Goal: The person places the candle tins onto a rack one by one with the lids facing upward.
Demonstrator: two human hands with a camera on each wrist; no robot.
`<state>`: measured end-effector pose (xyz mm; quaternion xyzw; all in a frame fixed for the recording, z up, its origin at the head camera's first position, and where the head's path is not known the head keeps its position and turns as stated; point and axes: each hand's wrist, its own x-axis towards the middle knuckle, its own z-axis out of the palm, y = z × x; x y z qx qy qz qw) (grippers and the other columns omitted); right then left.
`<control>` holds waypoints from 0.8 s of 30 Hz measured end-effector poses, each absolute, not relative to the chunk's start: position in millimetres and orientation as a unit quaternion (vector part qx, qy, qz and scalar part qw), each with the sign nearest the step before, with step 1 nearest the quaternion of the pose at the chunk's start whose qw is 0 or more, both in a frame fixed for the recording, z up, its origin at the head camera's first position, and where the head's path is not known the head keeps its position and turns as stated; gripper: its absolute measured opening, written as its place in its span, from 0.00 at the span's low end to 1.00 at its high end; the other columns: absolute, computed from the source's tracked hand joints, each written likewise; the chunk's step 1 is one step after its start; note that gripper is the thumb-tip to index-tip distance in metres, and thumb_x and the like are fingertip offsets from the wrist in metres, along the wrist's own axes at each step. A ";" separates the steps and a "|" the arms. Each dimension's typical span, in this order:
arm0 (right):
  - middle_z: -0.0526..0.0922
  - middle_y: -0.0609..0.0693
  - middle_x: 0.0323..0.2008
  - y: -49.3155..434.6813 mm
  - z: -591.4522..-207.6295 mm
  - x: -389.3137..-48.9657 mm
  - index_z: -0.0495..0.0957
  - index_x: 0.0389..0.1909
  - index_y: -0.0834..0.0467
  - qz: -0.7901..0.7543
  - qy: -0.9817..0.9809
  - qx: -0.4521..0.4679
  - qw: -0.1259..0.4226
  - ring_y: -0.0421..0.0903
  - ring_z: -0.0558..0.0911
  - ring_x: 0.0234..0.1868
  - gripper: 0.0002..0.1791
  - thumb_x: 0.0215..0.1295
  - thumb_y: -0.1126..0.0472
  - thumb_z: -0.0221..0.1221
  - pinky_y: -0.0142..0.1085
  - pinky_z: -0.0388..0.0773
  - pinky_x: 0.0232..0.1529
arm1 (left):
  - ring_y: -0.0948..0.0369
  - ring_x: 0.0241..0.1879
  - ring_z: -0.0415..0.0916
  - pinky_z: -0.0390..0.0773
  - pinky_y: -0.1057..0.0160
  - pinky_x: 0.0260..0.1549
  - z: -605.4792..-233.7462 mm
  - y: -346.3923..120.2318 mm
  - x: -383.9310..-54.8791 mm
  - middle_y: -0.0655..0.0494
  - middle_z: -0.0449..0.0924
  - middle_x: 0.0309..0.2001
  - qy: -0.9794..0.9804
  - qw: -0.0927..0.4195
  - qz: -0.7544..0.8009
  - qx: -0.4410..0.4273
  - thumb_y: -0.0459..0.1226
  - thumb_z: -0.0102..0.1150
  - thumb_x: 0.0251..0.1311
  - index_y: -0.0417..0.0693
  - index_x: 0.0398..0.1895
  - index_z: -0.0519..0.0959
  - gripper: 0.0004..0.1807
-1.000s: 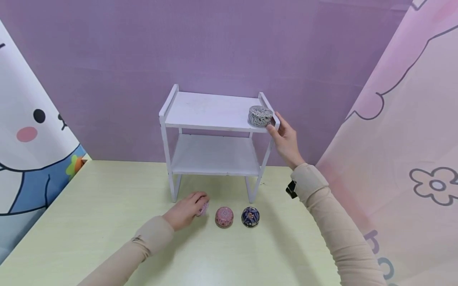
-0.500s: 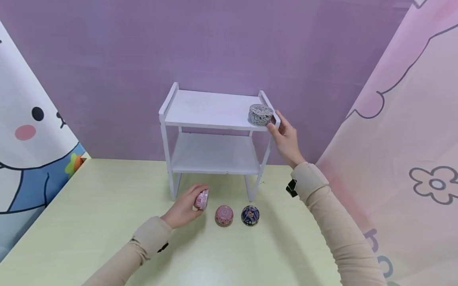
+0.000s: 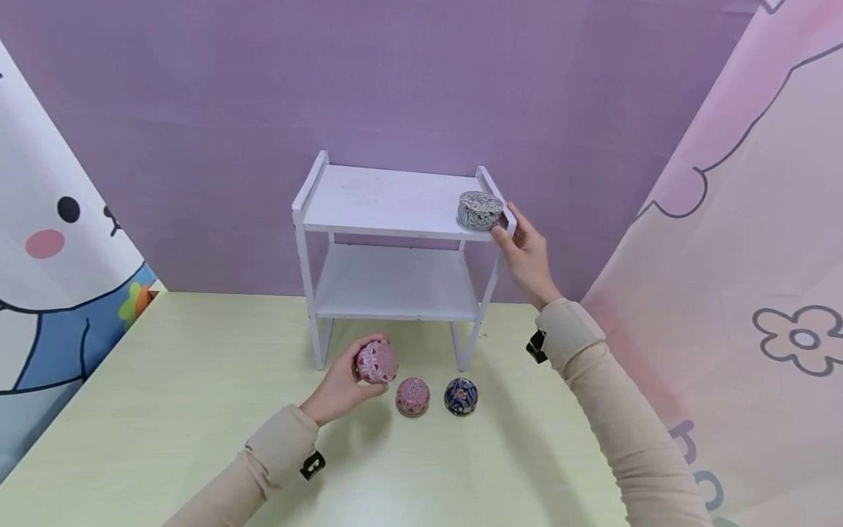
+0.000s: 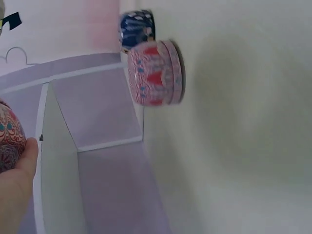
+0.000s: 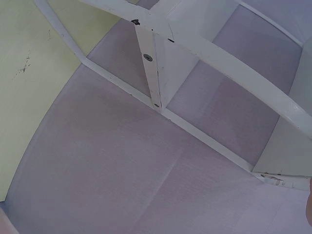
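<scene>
My left hand (image 3: 341,388) grips a round pink patterned tin (image 3: 377,361) above the table, its flat top turned toward the head camera. Thumb and fingers lie on either side of it. In the left wrist view, part of this tin (image 4: 9,136) shows at the left edge. Up at the right end of the white two-tier shelf (image 3: 388,197), my right hand (image 3: 529,262) holds the side rail, thumb in front. A round black-and-white patterned tin (image 3: 479,211) sits on the top tier beside that thumb; whether they touch I cannot tell.
Another pink patterned tin (image 3: 412,397) and a dark blue floral tin (image 3: 460,397) stand side by side on the pale table (image 3: 197,380), before the shelf's right half. A purple backdrop (image 3: 408,80) rises behind, with printed panels on both sides.
My left hand has lifted the pink tin off the table and turned it, so its top now shows. The right hand has stayed on the shelf rail.
</scene>
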<state>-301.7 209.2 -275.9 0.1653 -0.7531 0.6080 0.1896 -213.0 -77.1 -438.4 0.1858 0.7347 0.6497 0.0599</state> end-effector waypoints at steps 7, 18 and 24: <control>0.61 0.59 0.65 210.0 -276.1 -301.1 0.51 0.68 0.61 0.604 -0.758 0.163 0.185 0.50 0.66 0.63 0.32 0.65 0.64 0.51 0.27 0.67 0.58 | 0.45 0.60 0.62 0.74 0.58 0.52 -441.0 -78.8 -212.0 0.43 0.60 0.61 0.707 0.083 0.686 0.152 0.23 0.64 0.41 0.49 0.63 0.59 0.43; 0.60 0.58 0.66 209.9 -274.9 -300.1 0.51 0.68 0.61 0.602 -0.761 0.158 0.183 0.49 0.65 0.64 0.32 0.65 0.63 0.51 0.27 0.67 0.58 | 0.46 0.57 0.64 0.75 0.59 0.50 -443.9 -78.9 -210.6 0.43 0.62 0.59 0.707 0.082 0.689 0.135 0.23 0.65 0.39 0.50 0.62 0.60 0.42; 0.60 0.57 0.66 209.4 -274.3 -300.2 0.51 0.68 0.60 0.604 -0.760 0.158 0.179 0.49 0.65 0.64 0.32 0.65 0.63 0.51 0.28 0.66 0.59 | 0.46 0.58 0.63 0.73 0.57 0.53 -445.3 -80.1 -211.1 0.44 0.61 0.60 0.711 0.080 0.686 0.135 0.24 0.65 0.39 0.47 0.62 0.60 0.42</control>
